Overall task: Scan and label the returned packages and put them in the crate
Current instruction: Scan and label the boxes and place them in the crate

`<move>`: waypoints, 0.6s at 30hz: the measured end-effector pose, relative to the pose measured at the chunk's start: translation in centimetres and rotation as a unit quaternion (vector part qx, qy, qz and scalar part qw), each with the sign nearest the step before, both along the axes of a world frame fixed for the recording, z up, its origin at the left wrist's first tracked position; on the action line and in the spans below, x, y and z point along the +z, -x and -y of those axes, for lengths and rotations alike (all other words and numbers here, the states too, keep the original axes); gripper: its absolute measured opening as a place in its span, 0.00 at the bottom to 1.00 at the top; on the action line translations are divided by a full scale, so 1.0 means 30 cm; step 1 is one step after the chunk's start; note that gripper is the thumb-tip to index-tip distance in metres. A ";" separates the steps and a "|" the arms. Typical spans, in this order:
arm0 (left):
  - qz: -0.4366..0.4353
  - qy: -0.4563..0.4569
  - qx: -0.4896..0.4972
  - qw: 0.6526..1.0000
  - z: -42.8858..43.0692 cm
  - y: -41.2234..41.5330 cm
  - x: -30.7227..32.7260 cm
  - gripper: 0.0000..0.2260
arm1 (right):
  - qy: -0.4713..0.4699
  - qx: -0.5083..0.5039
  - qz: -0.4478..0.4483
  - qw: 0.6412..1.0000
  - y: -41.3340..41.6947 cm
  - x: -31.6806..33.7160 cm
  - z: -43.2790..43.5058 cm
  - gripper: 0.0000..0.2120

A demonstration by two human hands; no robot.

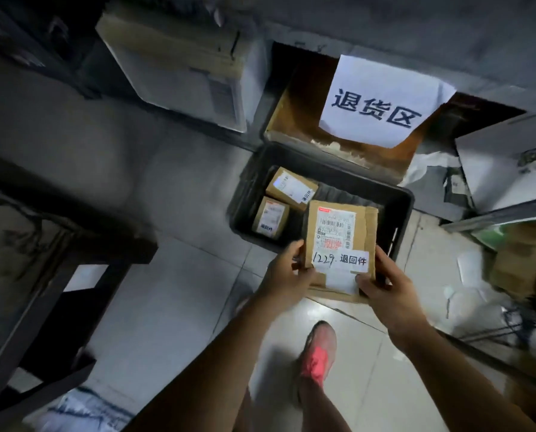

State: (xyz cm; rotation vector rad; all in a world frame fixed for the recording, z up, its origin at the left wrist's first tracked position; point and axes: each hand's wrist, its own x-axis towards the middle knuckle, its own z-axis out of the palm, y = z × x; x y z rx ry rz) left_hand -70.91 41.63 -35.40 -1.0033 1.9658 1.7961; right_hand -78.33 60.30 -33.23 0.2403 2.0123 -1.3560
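Cardboard, brown and flat: the package (338,241) is held in both hands, tilted, with its far end over the near right part of the crate (399,202) and its near end out over the floor (173,291). The left hand (287,274) grasps the package's lower left edge, fingers curled round the side and thumb on top. The right hand (382,285) grasps the lower right corner, its thumb pressed on a white slip near the bottom edge. A white label (341,260) across the lower face reads "1229. 退回件"; above it sits a printed waybill (335,227) with barcodes. I cannot tell whether the package touches the crate's rim.

The crate is dark plastic and stands on the floor. Two small packages (291,188) lie in its left part, one beyond the other, each with a white label.

Just behind the crate stands an open brown box (294,120) with a white sign (382,101) reading "退货区" hung over its front. A red shoe (318,353) stands on the pale tiles below the hands.
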 end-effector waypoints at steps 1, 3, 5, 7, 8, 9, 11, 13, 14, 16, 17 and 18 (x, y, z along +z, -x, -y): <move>0.008 0.004 0.006 1.000 0.025 0.033 -0.069 0.25 | -0.006 0.009 0.007 1.000 0.043 -0.064 0.023 0.29; 0.015 0.019 0.010 1.000 0.086 0.098 -0.214 0.30 | -0.023 0.032 0.020 0.999 0.130 -0.210 0.059 0.27; 0.014 0.007 0.018 1.000 0.153 0.161 -0.365 0.40 | -0.038 0.051 0.027 0.998 0.210 -0.352 0.092 0.25; 0.022 -0.014 0.014 1.000 0.227 0.230 -0.514 0.42 | -0.054 0.073 0.016 0.996 0.290 -0.499 0.119 0.25; 0.023 -0.018 0.006 1.000 0.264 0.265 -0.581 0.42 | -0.063 0.087 0.007 0.994 0.330 -0.570 0.134 0.25; 0.019 -0.014 -0.007 1.000 0.297 0.295 -0.646 0.41 | -0.070 0.103 0.004 0.992 0.370 -0.636 0.151 0.25; 0.023 0.019 -0.039 0.999 0.348 0.348 -0.759 0.33 | -0.080 0.138 0.014 0.987 0.441 -0.761 0.190 0.25; 0.044 0.060 -0.080 0.994 0.368 0.382 -0.858 0.20 | -0.092 0.170 0.027 0.981 0.498 -0.873 0.228 0.23; 0.050 0.078 -0.100 0.991 0.368 0.393 -0.899 0.17 | -0.098 0.178 0.025 0.979 0.523 -0.921 0.246 0.23; 0.057 0.119 -0.122 0.984 0.360 0.401 -0.974 0.15 | -0.107 0.185 0.012 0.977 0.569 -1.001 0.277 0.21; 0.059 0.137 -0.120 0.982 0.352 0.398 -1.003 0.14 | -0.114 0.188 0.005 0.976 0.586 -1.034 0.286 0.20; 0.057 0.149 -0.113 0.981 0.344 0.395 -1.028 0.14 | -0.119 0.193 -0.002 0.974 0.603 -1.065 0.291 0.20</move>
